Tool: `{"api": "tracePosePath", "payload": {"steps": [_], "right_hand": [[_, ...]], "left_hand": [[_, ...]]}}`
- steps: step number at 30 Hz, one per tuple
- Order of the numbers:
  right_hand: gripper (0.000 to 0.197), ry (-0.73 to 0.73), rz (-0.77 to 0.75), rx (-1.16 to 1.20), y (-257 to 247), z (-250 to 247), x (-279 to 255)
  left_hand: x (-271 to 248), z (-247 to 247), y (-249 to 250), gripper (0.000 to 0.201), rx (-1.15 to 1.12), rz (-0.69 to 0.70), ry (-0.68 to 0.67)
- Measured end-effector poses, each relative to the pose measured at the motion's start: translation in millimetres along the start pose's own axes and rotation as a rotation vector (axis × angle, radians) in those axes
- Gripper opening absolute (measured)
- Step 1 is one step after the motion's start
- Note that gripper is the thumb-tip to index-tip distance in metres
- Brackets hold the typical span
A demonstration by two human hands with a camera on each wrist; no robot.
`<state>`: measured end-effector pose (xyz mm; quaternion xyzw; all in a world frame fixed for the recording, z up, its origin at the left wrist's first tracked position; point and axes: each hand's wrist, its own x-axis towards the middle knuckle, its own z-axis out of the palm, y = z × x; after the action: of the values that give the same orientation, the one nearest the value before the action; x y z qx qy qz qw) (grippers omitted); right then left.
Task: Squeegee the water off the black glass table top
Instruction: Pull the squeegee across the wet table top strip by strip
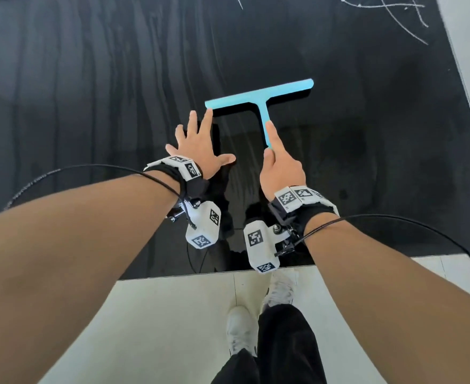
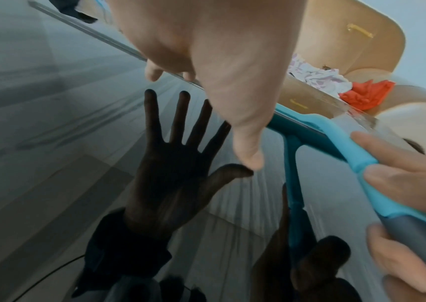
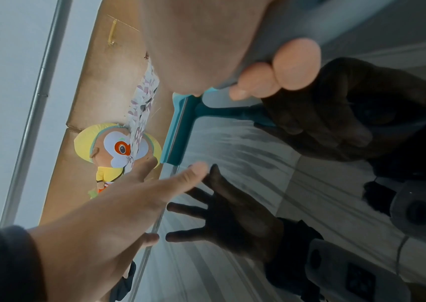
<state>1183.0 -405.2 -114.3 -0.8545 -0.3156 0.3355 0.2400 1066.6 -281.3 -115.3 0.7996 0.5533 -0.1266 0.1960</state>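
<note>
I am looking down from the head camera at a black glass table top (image 1: 367, 162) that fills the upper two thirds of the frame, streaked with thin lines of water. A light blue T-shaped squeegee (image 1: 258, 97) sits just above the middle of the picture, its blade lying slantwise on the glass. My right hand (image 1: 281, 164) grips the handle, with the index finger stretched along the stem and the other fingers wrapped round the grey grip. My left hand (image 1: 200, 145) is spread flat with fingers apart, palm down over the glass, just left of the blade; its index fingertip is at the blade's left end. In the left wrist view the palm hovers above its own dark reflection. White floor tiles (image 1: 173, 314) and white shoes (image 1: 239, 328) show at the bottom.
</note>
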Motion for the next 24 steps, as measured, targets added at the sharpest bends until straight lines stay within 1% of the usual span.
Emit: {"api": "tracePosePath", "payload": {"steps": [1, 2, 6, 7, 9, 12, 14, 18, 20, 22, 24], "right_hand": [[0.053, 0.014, 0.004, 0.002, 3.6, 2.5, -8.1], [0.053, 0.031, 0.006, 0.004, 7.1, 5.1, -15.4], [0.053, 0.063, 0.008, 0.011, 19.5, 13.8, -44.7], [0.053, 0.069, 0.007, 0.008, 23.3, 15.8, -51.5], [0.053, 0.084, 0.013, 0.020, 31.3, 19.2, -66.0], [0.052, 0.110, 0.015, 0.014, 44.7, 24.0, -86.3], [0.052, 0.121, 0.016, 0.012, 55.3, 25.5, -100.6], [0.052, 0.130, 0.012, -0.006, 70.2, 30.6, -120.9], [0.052, 0.121, 0.012, -0.001, 76.5, 31.9, -132.6], [0.053, 0.110, -0.002, 0.014, 86.8, 30.3, -151.1], [0.053, 0.106, -0.017, 0.011, 97.7, 29.4, -168.9]], "left_hand": [[-7.5, 2.8, -1.0, 0.114, -0.002, 0.020, -0.006], [-13.9, 5.0, -2.1, 0.118, 0.004, 0.032, -0.023], [-47.7, 16.1, -4.3, 0.149, 0.092, 0.056, -0.168], [-54.7, 21.4, -5.4, 0.154, 0.121, 0.059, -0.191], [-65.3, 31.2, -9.1, 0.156, 0.114, 0.025, -0.207], [-72.8, 40.5, -11.8, 0.153, 0.044, -0.020, -0.159], [-79.9, 40.6, -6.3, 0.147, 0.049, -0.009, -0.130], [-95.6, 42.4, 2.1, 0.124, 0.050, -0.001, -0.071], [-110.6, 50.8, 1.6, 0.111, 0.064, 0.002, 0.001], [-131.5, 61.4, 1.4, 0.108, 0.058, -0.027, 0.080], [-150.7, 69.4, -1.5, 0.107, 0.029, -0.067, 0.094]]}}
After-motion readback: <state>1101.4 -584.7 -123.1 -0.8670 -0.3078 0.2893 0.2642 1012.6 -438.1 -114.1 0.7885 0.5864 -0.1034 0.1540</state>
